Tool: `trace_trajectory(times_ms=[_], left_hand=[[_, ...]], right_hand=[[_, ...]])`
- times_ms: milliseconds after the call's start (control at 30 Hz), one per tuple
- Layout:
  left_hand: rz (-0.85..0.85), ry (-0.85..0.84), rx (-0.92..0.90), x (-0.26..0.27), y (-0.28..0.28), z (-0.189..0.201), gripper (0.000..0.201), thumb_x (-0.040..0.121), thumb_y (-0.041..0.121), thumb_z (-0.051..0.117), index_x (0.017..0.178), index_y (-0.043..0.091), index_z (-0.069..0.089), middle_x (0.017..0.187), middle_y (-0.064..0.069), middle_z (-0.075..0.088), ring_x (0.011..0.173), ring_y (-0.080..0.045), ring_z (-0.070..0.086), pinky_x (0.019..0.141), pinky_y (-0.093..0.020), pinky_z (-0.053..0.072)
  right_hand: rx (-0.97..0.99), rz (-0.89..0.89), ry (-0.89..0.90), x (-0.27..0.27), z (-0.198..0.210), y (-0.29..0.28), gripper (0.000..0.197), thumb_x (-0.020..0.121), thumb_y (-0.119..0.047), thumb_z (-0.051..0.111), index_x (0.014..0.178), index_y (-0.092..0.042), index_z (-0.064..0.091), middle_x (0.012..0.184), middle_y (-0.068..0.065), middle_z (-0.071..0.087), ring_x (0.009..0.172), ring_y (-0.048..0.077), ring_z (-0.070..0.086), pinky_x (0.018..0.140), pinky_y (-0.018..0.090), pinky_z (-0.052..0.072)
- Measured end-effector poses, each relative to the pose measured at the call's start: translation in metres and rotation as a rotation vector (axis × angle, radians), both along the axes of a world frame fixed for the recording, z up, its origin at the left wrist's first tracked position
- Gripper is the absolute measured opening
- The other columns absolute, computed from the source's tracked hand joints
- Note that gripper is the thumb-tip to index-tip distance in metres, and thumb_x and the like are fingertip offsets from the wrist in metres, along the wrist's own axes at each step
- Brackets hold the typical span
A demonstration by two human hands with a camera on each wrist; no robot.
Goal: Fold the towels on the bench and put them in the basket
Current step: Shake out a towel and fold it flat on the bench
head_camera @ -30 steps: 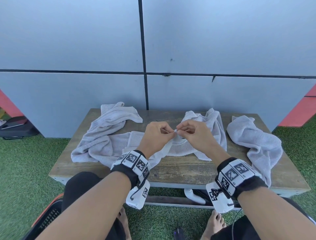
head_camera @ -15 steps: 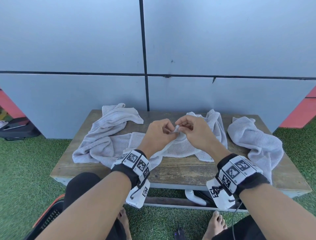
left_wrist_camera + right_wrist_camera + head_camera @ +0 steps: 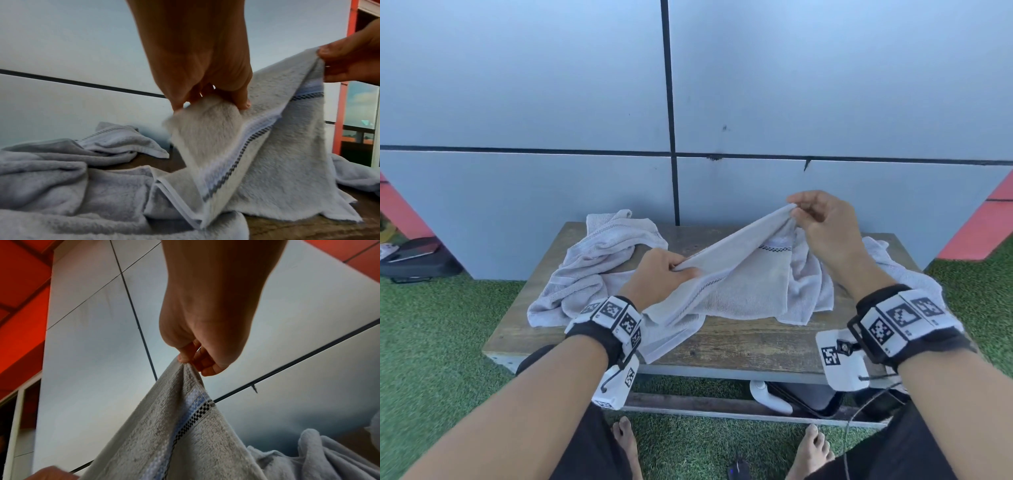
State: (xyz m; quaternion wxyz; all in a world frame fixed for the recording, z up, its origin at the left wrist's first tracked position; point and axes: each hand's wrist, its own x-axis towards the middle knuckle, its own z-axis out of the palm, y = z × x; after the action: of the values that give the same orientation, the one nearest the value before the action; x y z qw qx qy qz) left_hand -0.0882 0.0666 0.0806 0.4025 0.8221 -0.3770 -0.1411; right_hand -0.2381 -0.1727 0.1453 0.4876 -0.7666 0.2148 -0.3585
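Hands, head view: left hand [image 3: 661, 274] pinches one corner of the grey hand towel [image 3: 743, 284]; right hand [image 3: 822, 226], higher, pinches another; the towel's edge spans between them, remainder draped on wooden tabletop [image 3: 739, 346]. Crumpled towel [image 3: 599, 260] beyond left hand; another [image 3: 897, 270] beside right wrist.
Left wrist view: fingers [image 3: 242, 99] clamp the terry.
Right wrist view: fingertips [image 3: 183, 358] grip the hem.

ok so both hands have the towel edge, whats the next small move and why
Probably slide the left hand along the edge to its free corner: the right hand pinches one corner high, but the towel sags bunched onto the bench.
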Motion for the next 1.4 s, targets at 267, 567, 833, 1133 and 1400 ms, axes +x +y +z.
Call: trace_trajectory(times_ms=[267, 567, 833, 1133, 1400], left_hand=[[0.031, 0.017, 0.009, 0.026, 0.021, 0.036, 0.051, 0.091, 0.029, 0.072, 0.049, 0.015, 0.045, 0.049, 0.004, 0.030, 0.042, -0.008, 0.025, 0.043, -0.015, 0.025], [-0.084, -0.110, 0.125, 0.032, 0.026, 0.036, 0.024, 0.096, 0.020, 0.063, 0.083, 0.002, 0.072, 0.096, -0.005, 0.072, 0.069, -0.009, 0.057, 0.062, -0.008, 0.038], [0.035, -0.020, -0.096, 0.034, 0.029, 0.039, 0.004, 0.077, 0.016, 0.084, 0.078, 0.013, 0.081, 0.088, -0.004, 0.075, 0.079, -0.015, 0.069, 0.073, -0.023, 0.053], [0.061, -0.176, -0.068, 0.045, 0.027, 0.041, 0.009, 0.090, 0.017, 0.072, 0.088, 0.014, 0.080, 0.086, 0.021, 0.072, 0.086, -0.007, 0.068, 0.110, -0.047, 0.039], [0.083, -0.203, -0.093, 0.041, 0.029, 0.050, 0.011, 0.091, 0.015, 0.070, 0.093, 0.011, 0.080, 0.091, 0.002, 0.077, 0.091, -0.011, 0.071, 0.087, -0.017, 0.052]], right_hand=[[0.074, -0.156, 0.081, -0.014, -0.003, -0.037, 0.024, 0.098, -0.002, 0.054, 0.110, -0.012, 0.072, 0.080, -0.001, 0.064, 0.065, 0.006, 0.052, 0.063, 0.016, 0.042], [0.080, -0.184, 0.162, -0.024, -0.003, -0.033, 0.024, 0.099, -0.003, 0.052, 0.110, -0.014, 0.071, 0.085, 0.001, 0.064, 0.067, 0.005, 0.052, 0.056, 0.008, 0.040], [0.091, -0.202, 0.174, -0.029, 0.005, -0.029, 0.024, 0.100, -0.003, 0.050, 0.108, -0.013, 0.070, 0.091, 0.008, 0.063, 0.069, 0.011, 0.052, 0.061, 0.017, 0.042], [0.097, -0.230, 0.174, -0.026, 0.003, -0.031, 0.023, 0.100, -0.004, 0.052, 0.111, -0.009, 0.071, 0.084, 0.004, 0.061, 0.067, 0.009, 0.052, 0.062, 0.018, 0.043], [0.070, -0.232, 0.198, -0.025, 0.006, -0.030, 0.023, 0.100, -0.003, 0.049, 0.109, -0.009, 0.070, 0.074, 0.001, 0.058, 0.061, 0.011, 0.047, 0.056, 0.021, 0.039]])
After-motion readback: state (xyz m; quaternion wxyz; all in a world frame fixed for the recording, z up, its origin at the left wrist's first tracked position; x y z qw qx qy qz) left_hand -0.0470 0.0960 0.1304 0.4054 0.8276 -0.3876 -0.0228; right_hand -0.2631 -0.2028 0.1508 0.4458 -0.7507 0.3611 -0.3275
